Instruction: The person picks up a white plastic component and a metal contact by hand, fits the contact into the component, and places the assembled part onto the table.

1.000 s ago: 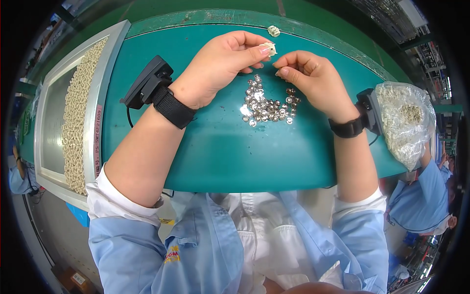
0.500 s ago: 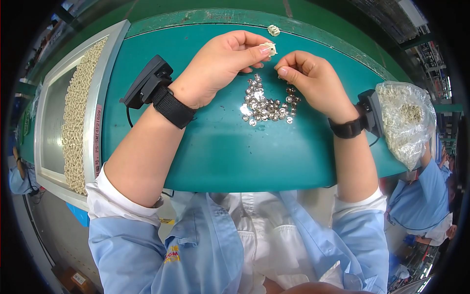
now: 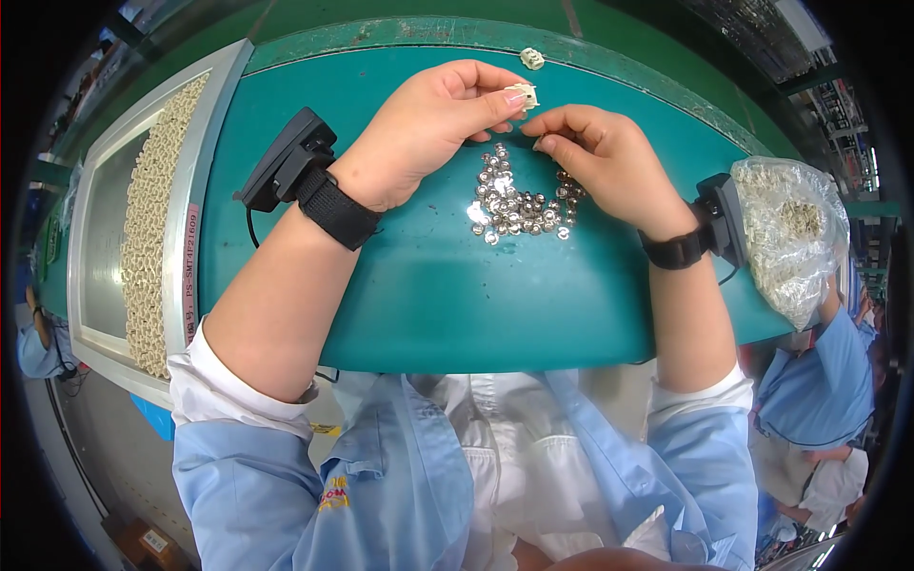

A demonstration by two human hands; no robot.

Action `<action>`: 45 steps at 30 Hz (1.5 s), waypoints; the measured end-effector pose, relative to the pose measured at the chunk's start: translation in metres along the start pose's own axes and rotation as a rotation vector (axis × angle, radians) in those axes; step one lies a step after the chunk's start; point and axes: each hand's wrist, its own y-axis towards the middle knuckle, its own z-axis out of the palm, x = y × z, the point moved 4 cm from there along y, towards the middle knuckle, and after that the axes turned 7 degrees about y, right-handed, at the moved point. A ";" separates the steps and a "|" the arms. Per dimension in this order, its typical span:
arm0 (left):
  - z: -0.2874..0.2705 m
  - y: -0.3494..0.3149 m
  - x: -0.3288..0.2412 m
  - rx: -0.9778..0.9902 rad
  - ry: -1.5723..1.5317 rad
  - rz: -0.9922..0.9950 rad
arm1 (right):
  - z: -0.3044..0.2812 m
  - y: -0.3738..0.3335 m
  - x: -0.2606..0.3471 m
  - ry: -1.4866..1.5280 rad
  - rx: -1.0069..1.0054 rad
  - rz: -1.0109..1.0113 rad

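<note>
Between the thumb and fingers of my left hand (image 3: pixel 447 109) is a small cream plastic part (image 3: pixel 526 95), held above the far half of the green mat. My right hand (image 3: pixel 605 157) is closed in a pinch just to the right of it, thumb against index finger. A small shiny bit shows at those fingertips, too little of it to name. Below both hands lies a loose heap of small round metal pieces (image 3: pixel 514 211). Another cream plastic part (image 3: pixel 532 59) sits alone near the mat's far edge.
On the left stands a metal-framed tray (image 3: pixel 202 143) with many cream parts (image 3: pixel 152 228) in rows. A clear plastic bag (image 3: pixel 790 238) of pale parts is at the right edge of the green mat (image 3: pixel 428 324). Beyond the bag is another person in blue (image 3: pixel 819 381).
My right hand has shifted slightly left and its fingertips are closer to the cream part. My left hand has stayed in place. The person at the right has moved a little.
</note>
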 end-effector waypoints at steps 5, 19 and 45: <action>0.000 0.000 0.000 0.006 0.008 -0.005 | -0.001 0.001 -0.002 0.005 -0.003 0.000; -0.001 -0.001 0.000 0.022 0.011 -0.012 | -0.005 0.002 -0.001 -0.064 -0.047 -0.053; 0.010 -0.004 -0.002 0.166 -0.175 0.015 | -0.005 -0.004 0.010 0.480 -0.094 -0.042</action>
